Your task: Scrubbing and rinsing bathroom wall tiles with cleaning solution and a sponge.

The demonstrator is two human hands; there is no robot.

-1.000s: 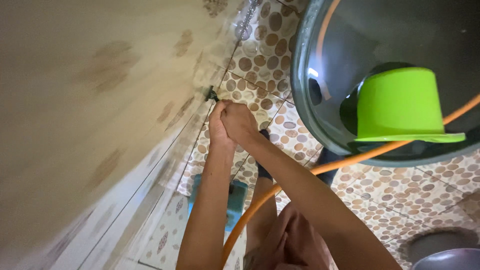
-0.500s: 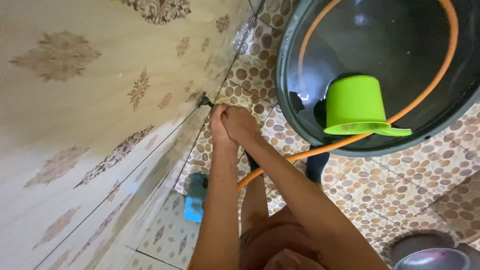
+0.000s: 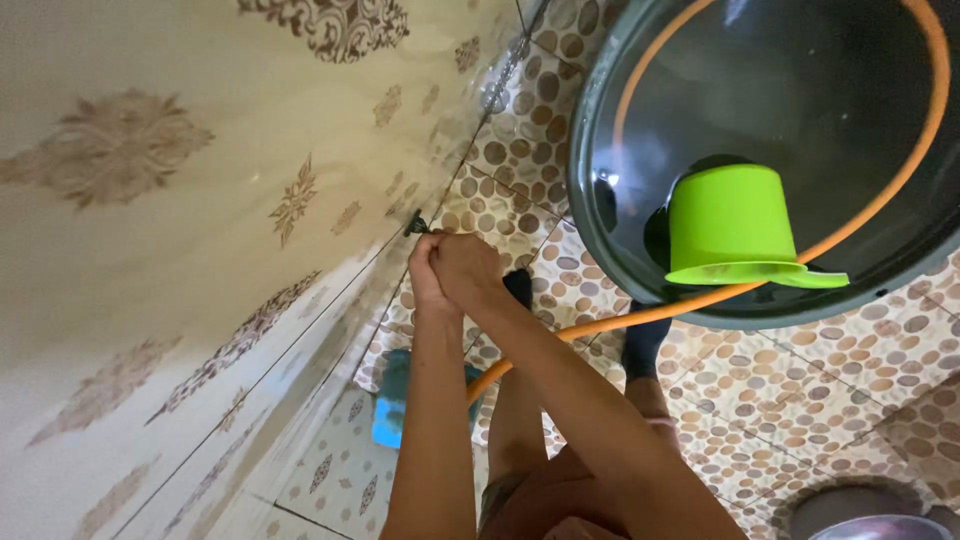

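Both my hands are clasped together at a small dark tap that sticks out of the patterned wall tiles. My left hand is nearest the wall and my right hand is wrapped over it. An orange hose runs from under my arms up over the rim of a large dark tub and curves round inside it. A bright green scoop floats upside down in the tub's water. What my fingers close on is hidden by the hands themselves.
The floor is pebble-pattern tile. A blue brush-like object lies at the foot of the wall. My dark-socked feet stand beside the tub. A grey round basin shows at the bottom right.
The view has shifted slightly and the blur has cleared. My hands stay clasped at the tap. The hose and green scoop keep their places in the tub.
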